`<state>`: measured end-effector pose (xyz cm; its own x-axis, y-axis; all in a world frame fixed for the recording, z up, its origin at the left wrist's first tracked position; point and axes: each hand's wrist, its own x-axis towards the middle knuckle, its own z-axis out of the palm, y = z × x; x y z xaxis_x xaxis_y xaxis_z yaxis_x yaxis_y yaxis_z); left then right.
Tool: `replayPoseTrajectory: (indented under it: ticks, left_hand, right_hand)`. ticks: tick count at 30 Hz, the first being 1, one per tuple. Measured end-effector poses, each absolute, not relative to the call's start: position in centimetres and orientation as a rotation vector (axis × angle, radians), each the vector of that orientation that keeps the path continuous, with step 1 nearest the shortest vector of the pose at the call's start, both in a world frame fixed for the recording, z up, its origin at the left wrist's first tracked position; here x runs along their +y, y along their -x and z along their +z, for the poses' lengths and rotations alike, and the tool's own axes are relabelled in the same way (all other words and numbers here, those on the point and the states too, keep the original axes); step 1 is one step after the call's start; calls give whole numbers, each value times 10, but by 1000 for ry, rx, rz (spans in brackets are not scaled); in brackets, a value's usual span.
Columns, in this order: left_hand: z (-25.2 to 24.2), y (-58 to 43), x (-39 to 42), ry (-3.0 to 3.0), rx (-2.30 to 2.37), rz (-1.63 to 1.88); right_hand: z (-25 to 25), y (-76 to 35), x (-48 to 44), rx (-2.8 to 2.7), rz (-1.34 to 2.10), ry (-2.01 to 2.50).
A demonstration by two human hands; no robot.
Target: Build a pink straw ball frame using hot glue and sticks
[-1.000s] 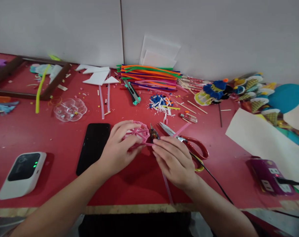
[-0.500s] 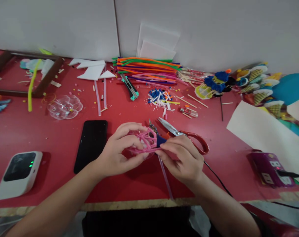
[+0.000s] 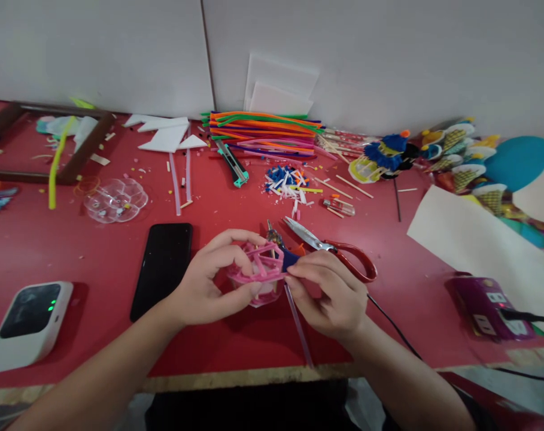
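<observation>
My left hand [image 3: 200, 281] is closed round the side of a small pink openwork frame [image 3: 266, 276], which looks built from fuzzy pipe-cleaner strips. Thumb and fingertips of my right hand [image 3: 332, 293] pinch the end of a pink pipe cleaner [image 3: 278, 277] at the frame's right edge. Just behind lies a blue hot glue gun [image 3: 290, 259], partly hidden by the frame and my right hand. Red-handled scissors [image 3: 328, 245] rest beyond my right hand, blades spread slightly. Below the frame, a pale pink strip [image 3: 300, 329] runs to the table's front edge.
A black phone [image 3: 161, 272] and a white device [image 3: 29, 326] lie left. At the back are pipe cleaners [image 3: 263, 129], a box cutter [image 3: 233, 164] and cut scraps [image 3: 287, 182]. To the right sit a cream sheet [image 3: 473, 251] and a purple box [image 3: 491, 305] with a cable.
The pink frame has tipped in my left hand, so more of its underside shows. My right fingers still pinch at its right edge. The whole view has shifted slightly.
</observation>
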<state>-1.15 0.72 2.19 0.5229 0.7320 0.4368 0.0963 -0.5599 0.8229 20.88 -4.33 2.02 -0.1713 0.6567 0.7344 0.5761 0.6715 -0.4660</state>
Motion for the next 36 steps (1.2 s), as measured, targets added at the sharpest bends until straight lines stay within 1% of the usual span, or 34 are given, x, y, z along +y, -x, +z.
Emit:
replayPoseTrajectory:
  ticks: [11,19,25,36]
  left_hand:
    - [21,14,9,-1833,474,1058]
    - [22,14,9,-1836,513,1036]
    - [21,12,8,-1883,635,1041]
    - [19,13,9,-1851,504,1039]
  right_hand:
    - [18,-212,-39,-1771,165,1032]
    - [20,-212,-40,-1757,168,977]
    - [18,-217,-43,-1788,68,863]
    - [18,-216,-40,-1775,133,955]
